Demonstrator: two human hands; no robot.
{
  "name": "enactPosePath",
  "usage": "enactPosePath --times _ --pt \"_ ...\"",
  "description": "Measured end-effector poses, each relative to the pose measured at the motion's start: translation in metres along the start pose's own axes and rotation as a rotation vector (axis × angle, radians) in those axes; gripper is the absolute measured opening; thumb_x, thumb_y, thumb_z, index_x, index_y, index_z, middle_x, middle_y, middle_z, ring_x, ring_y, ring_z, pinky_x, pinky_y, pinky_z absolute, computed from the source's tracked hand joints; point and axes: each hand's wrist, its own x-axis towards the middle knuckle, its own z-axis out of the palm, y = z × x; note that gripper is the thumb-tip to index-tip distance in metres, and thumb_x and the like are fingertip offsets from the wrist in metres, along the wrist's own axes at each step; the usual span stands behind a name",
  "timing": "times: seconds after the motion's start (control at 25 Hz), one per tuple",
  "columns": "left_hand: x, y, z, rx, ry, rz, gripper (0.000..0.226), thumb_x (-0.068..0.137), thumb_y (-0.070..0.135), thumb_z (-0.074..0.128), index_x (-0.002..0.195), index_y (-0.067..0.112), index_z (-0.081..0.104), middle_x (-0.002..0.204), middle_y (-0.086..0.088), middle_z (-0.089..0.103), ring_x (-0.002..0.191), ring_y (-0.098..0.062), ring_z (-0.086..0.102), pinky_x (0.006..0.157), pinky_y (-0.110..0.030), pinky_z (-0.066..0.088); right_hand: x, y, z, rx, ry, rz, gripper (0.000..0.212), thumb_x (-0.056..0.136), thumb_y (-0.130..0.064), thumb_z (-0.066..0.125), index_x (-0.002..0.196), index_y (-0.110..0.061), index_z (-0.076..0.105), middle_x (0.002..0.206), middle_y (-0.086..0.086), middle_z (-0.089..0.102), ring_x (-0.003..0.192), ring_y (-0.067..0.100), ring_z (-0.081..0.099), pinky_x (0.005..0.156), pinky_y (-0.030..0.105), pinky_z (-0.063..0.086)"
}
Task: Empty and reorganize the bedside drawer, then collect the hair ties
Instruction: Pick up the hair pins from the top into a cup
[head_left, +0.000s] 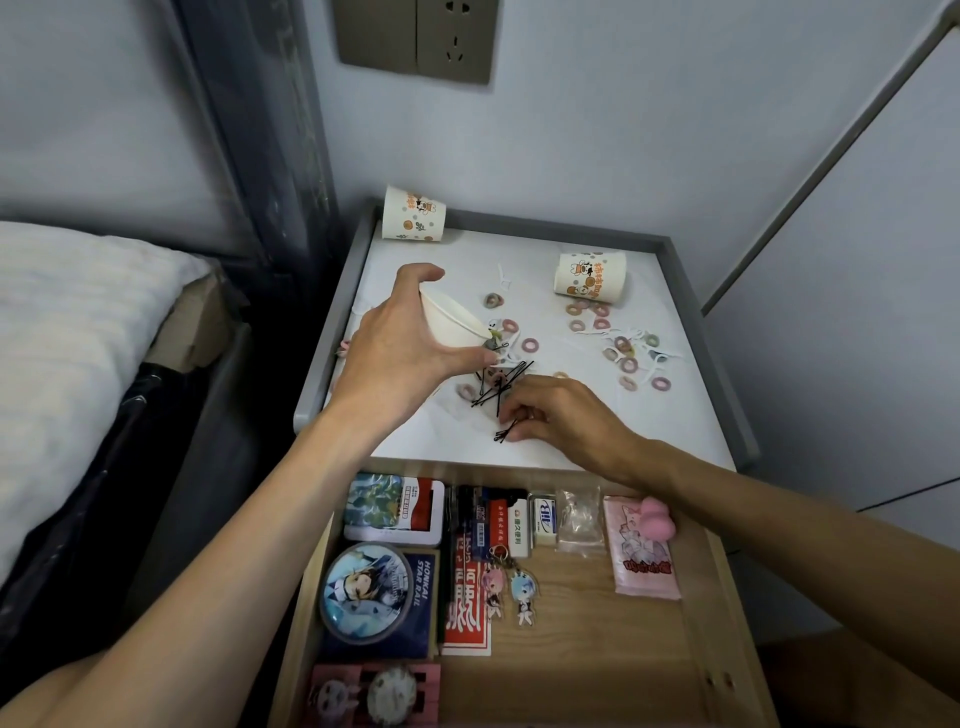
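My left hand (400, 343) grips a white paper cup (451, 323), tilted with its mouth toward the bedside table top (571, 436). Just right of it, my right hand (558, 415) pinches a few black hairpins (505, 434) against the top. More black hairpins (501, 387) lie in a loose pile between the hands. Several small pastel hair ties (626, 364) are scattered over the right half of the top, with others near the cup (530, 344). Below, the wooden drawer (597, 649) stands open with items lined up inside.
Two printed paper cups lie tipped on the top, one at the back left (413, 214) and one at the back right (589, 278). White floss picks (644, 338) mix with the ties. The drawer holds a round badge (363, 587), keychains (509, 587), a pink packet (644, 551). A bed (78, 332) is left.
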Motion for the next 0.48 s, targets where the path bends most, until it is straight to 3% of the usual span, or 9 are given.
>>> enactPosePath --times 0.24,0.36,0.48 --pt "-0.002 -0.001 -0.003 -0.002 -0.003 0.004 0.091 0.062 0.045 0.089 0.137 0.031 0.039 0.123 0.001 0.058 0.116 -0.022 0.050 0.098 -0.044 0.045 -0.001 -0.001 0.002 -0.177 0.014 -0.045 0.008 0.085 -0.020 0.073 0.086 -0.013 0.069 0.091 -0.002 0.060 0.087 0.013 0.053 0.077 0.034 0.046" --pt "-0.002 -0.002 -0.005 -0.059 -0.015 -0.017 0.089 0.062 0.043 0.090 0.135 0.032 0.042 0.113 0.007 0.059 0.112 -0.019 0.052 0.097 -0.040 0.046 -0.004 0.000 0.003 -0.286 0.012 -0.092 0.009 0.089 -0.020 0.068 0.087 -0.013 0.064 0.090 -0.001 0.057 0.087 0.018 0.051 0.076 0.035 0.045" --pt "-0.002 -0.004 -0.006 -0.151 -0.022 -0.052 0.085 0.061 0.039 0.091 0.131 0.034 0.045 0.103 0.014 0.056 0.106 -0.016 0.054 0.095 -0.038 0.048 0.002 -0.010 -0.023 -0.073 0.131 0.138 0.006 0.096 -0.017 0.060 0.090 -0.018 0.057 0.089 -0.008 0.058 0.081 0.010 0.054 0.076 0.032 0.049"
